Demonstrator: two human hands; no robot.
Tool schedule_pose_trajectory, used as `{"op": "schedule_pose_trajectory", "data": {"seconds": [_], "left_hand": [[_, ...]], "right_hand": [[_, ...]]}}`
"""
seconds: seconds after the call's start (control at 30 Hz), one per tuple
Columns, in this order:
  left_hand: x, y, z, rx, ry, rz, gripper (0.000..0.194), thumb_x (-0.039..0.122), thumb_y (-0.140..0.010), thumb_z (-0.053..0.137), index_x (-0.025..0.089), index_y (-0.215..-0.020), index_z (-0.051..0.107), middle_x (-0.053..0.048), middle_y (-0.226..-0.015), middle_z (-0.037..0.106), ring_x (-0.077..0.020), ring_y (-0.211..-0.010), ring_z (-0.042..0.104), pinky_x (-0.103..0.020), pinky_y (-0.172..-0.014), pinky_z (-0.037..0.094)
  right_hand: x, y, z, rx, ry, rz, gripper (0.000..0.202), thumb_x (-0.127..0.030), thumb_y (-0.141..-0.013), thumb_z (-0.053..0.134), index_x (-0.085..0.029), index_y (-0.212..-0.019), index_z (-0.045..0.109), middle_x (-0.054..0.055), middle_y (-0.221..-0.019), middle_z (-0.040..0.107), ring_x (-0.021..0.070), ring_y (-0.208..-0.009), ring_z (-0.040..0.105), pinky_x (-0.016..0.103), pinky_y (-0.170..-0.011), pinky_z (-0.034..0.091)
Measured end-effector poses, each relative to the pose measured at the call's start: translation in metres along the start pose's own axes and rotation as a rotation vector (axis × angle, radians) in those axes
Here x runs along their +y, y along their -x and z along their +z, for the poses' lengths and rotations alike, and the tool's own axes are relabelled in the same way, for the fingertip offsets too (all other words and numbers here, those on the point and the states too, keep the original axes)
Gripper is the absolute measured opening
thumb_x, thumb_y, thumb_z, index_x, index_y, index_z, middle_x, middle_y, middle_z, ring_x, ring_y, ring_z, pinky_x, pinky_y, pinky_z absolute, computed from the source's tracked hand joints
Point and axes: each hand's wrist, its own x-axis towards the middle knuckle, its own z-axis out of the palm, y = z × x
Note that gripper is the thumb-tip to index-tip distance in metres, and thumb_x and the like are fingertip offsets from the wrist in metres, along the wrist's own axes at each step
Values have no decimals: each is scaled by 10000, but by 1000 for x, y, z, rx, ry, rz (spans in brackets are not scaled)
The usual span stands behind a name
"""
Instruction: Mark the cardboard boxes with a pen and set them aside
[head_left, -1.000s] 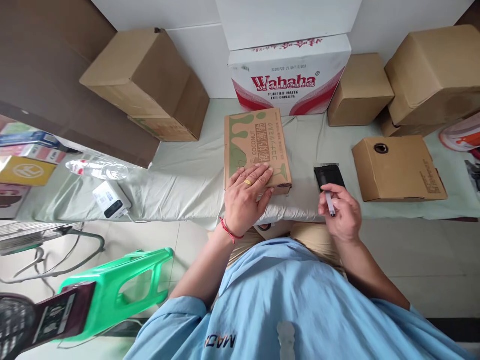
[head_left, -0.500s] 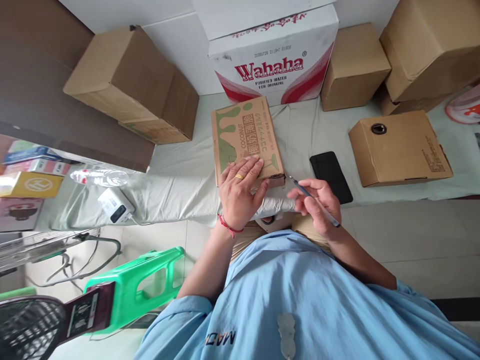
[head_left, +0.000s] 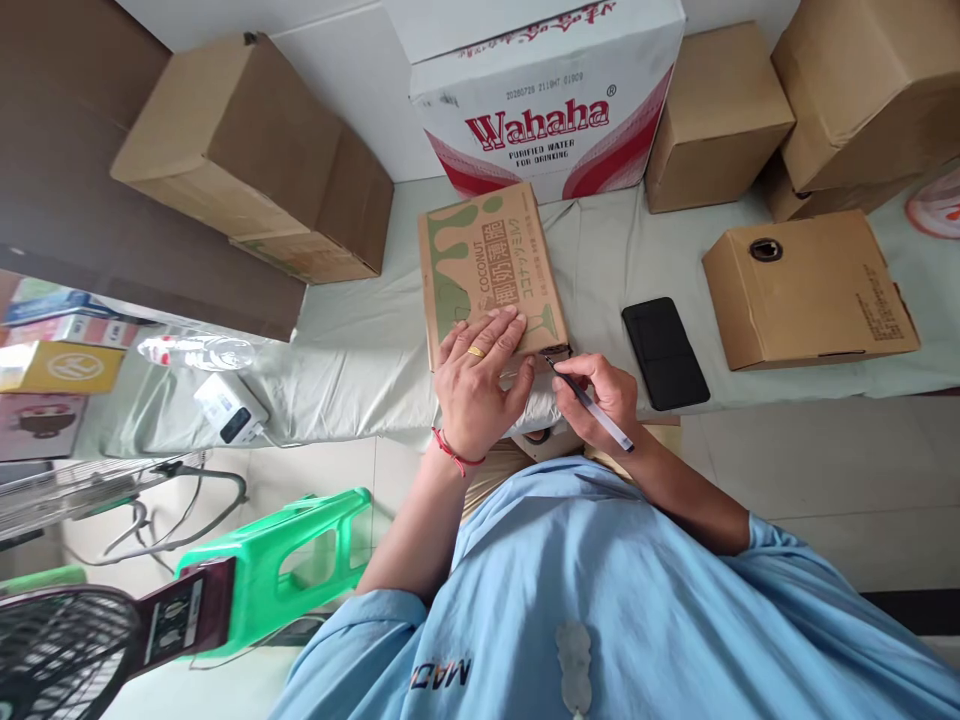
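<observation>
A brown cardboard box (head_left: 469, 260) with green print and "COCONUT" lettering lies on the cloth-covered table in front of me. My left hand (head_left: 484, 375) rests on its near part, fingers stretched out over the top, thumb toward the near edge. In my right hand (head_left: 600, 395) is a pen (head_left: 600, 412), pinched between thumb and fingers. The pen's tip points at the box's near right corner, close to my left thumb; I cannot tell whether it touches. Right of that hand lies a black smartphone (head_left: 665, 353).
Behind stands a white and red Wahaha carton (head_left: 547, 130). Cardboard boxes (head_left: 814, 290) sit at the right and more brown boxes (head_left: 255, 160) at the left. A white power bank (head_left: 231, 408) and plastic bottle (head_left: 199, 350) lie left. Below are a green stool (head_left: 277, 560) and a fan (head_left: 67, 650).
My right hand has moved left with the pen, bringing its tip to the box's near right corner. The left hand stays on the box.
</observation>
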Motion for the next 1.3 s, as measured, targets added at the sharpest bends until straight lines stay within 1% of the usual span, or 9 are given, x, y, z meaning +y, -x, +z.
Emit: {"op": "schedule_pose_trajectory", "data": {"seconds": [0.07, 0.23, 0.4, 0.6, 0.77, 0.97, 1.13, 1.3], "left_hand": [[0, 0, 0, 3, -1, -1, 403, 384, -1046, 650, 268, -1420, 746, -70, -1473, 766, -291, -1403, 708, -469, -1245, 433], [-1, 1, 1, -39, 44, -42, 440, 384, -1036, 656, 288, -1460, 725, -77, -1515, 740, -302, -1450, 673, -487, -1279, 400], [0, 1, 0, -7, 23, -9, 418, 367, -1043, 658, 272, -1444, 730, -77, -1488, 758, -293, -1417, 699, -470, -1257, 419], [1, 0, 0, 23, -9, 21, 412, 365, -1042, 659, 265, -1435, 734, -71, -1472, 766, -290, -1393, 716, -460, -1235, 442], [0, 1, 1, -19, 5, -19, 434, 384, -1040, 647, 282, -1454, 730, -68, -1503, 748, -299, -1431, 689, -480, -1263, 419], [-2, 2, 0, -47, 36, -26, 456, 379, -1040, 656, 286, -1483, 711, -74, -1529, 731, -305, -1458, 666, -486, -1284, 391], [-2, 2, 1, -13, 21, -7, 446, 373, -1038, 660, 278, -1469, 720, -73, -1508, 744, -302, -1436, 684, -474, -1268, 404], [-2, 3, 2, -43, 33, -34, 462, 383, -1041, 656, 292, -1491, 710, -76, -1534, 727, -306, -1467, 659, -483, -1293, 376]], "right_hand": [[3, 0, 3, -6, 12, -14, 99, -340, -993, 660, -265, -1046, 694, -18, -764, 754, 130, -582, 630, 258, -617, 565], [5, -1, 6, -10, 39, 13, 139, -388, -1008, 649, -262, -1043, 695, -12, -762, 755, 139, -591, 635, 265, -620, 567], [5, 0, 8, 19, 36, -9, 97, -351, -1007, 663, -266, -1032, 701, -22, -760, 758, 129, -584, 636, 247, -613, 559], [8, 3, 8, 1, 33, 79, 122, -381, -987, 664, -265, -1007, 696, -19, -746, 751, 133, -571, 619, 257, -615, 564], [12, 5, 7, 18, 29, 93, 130, -393, -977, 678, -268, -1000, 703, -31, -714, 724, 134, -557, 600, 263, -612, 563], [14, 7, 6, 28, 1, 122, 100, -357, -966, 688, -263, -1000, 698, -45, -698, 697, 120, -528, 558, 258, -594, 536], [16, 9, 5, 59, 0, 140, 81, -336, -963, 694, -261, -995, 703, -57, -685, 678, 113, -516, 546, 256, -601, 536], [16, 10, 2, 68, -4, 158, 74, -320, -958, 701, -258, -999, 704, -68, -667, 651, 108, -515, 534, 255, -605, 527]]}}
